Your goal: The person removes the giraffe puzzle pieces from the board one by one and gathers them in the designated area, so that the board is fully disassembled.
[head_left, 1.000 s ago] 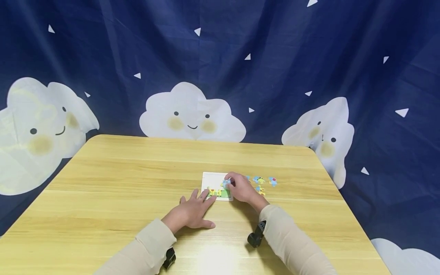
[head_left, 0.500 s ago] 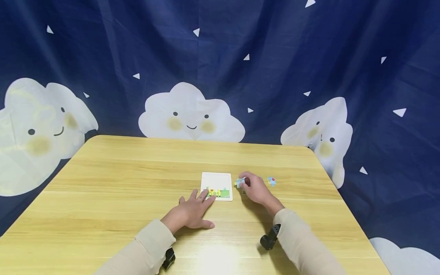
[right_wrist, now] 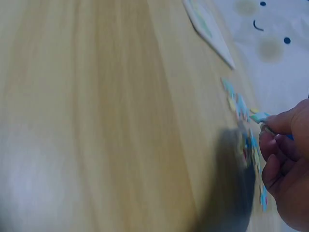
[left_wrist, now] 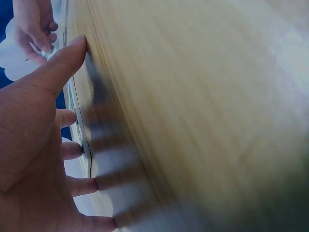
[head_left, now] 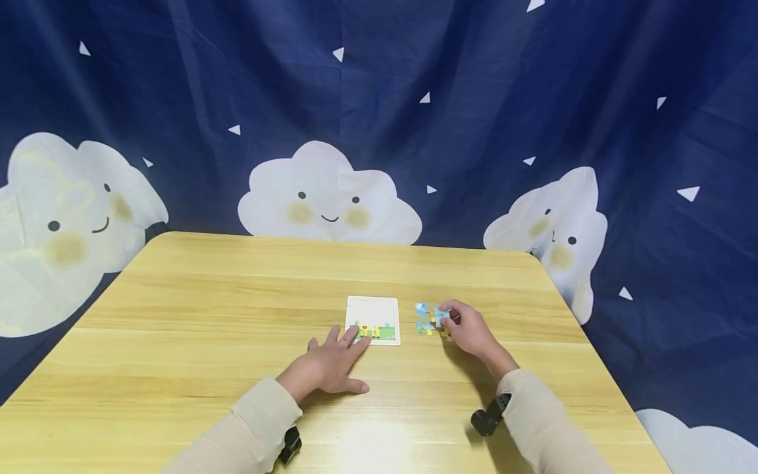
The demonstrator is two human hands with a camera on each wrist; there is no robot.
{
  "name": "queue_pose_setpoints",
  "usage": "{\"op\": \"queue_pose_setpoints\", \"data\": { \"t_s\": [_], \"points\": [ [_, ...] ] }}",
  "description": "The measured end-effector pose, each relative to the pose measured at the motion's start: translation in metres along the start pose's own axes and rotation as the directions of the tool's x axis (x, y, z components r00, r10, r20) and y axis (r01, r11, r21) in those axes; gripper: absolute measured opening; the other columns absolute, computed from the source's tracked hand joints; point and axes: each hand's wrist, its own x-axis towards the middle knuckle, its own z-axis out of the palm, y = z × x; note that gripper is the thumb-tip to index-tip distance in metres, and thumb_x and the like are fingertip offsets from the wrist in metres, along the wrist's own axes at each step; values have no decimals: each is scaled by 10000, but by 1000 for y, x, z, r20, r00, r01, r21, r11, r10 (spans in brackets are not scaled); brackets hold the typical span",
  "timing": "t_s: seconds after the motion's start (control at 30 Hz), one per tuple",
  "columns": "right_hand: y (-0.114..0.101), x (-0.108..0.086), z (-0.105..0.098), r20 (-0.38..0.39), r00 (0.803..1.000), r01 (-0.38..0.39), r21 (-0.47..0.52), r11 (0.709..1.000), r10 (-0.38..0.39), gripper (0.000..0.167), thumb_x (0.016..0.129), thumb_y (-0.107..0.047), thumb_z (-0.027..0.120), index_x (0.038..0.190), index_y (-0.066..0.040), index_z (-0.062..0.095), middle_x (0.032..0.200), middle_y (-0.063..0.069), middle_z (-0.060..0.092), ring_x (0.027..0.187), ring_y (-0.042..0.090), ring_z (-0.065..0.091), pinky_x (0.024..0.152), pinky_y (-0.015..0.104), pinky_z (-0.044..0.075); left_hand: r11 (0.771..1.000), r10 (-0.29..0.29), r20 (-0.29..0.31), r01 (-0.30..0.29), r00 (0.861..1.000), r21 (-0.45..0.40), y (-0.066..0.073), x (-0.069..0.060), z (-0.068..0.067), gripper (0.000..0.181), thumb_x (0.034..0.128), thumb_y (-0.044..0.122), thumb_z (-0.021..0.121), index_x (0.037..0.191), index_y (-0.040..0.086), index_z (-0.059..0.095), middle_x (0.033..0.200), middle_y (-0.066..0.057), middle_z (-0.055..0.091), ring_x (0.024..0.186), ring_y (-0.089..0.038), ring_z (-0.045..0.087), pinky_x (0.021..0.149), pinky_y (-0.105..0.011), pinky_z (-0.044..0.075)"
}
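A white puzzle tray (head_left: 373, 308) lies mid-table, with joined green and yellow pieces (head_left: 379, 331) along its near edge. The left hand (head_left: 327, 365) is spread flat, its fingertips on the tray's near left corner; the left wrist view shows that hand (left_wrist: 34, 140) with straight fingers. To the right of the tray, the right hand (head_left: 472, 329) pinches a light-blue puzzle piece (head_left: 441, 317) between thumb and fingers. In the right wrist view this hand (right_wrist: 292, 164) holds the piece (right_wrist: 259, 117) above the loose ones. Loose pieces (head_left: 422, 309) lie beside and partly under the right hand.
The wooden table (head_left: 237, 296) reaches back to a dark blue curtain (head_left: 462, 118) printed with clouds and white triangles. Black wrist cameras sit under both sleeves, one (head_left: 490, 416) at the right and one (head_left: 291, 444) at the left.
The right hand has moved from above the tray to the right, over the loose pieces, with the blue piece still pinched. The left hand has stayed in place.
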Motion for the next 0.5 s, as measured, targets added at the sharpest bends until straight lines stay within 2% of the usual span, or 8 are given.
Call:
{"op": "queue_pose_setpoints", "data": {
  "t_s": [0.23, 0.5],
  "points": [
    [15, -11, -12, -9, 999, -35, 2, 999, 35, 246, 932, -69, 563, 1167, -3, 592, 868, 82, 543, 741, 173, 519, 617, 300, 428, 1000, 1, 0, -1, 1000, 0, 1, -1, 1, 869, 805, 625, 603, 1496, 219, 268, 1569, -100, 189, 1402, -437, 180, 975, -705, 244],
    [30, -19, -20, -43, 998, -36, 2, 999, 36, 229, 907, -25, 573, 1128, 27, 608, 818, 69, 548, 719, 152, 494, 600, 253, 415, 1000, 0, 2, 0, 1000, 9, 2, -1, -1, 863, 809, 622, 600, 1495, 218, 269, 1569, -98, 189, 1401, -436, 183, 974, -704, 247]
  ]
}}
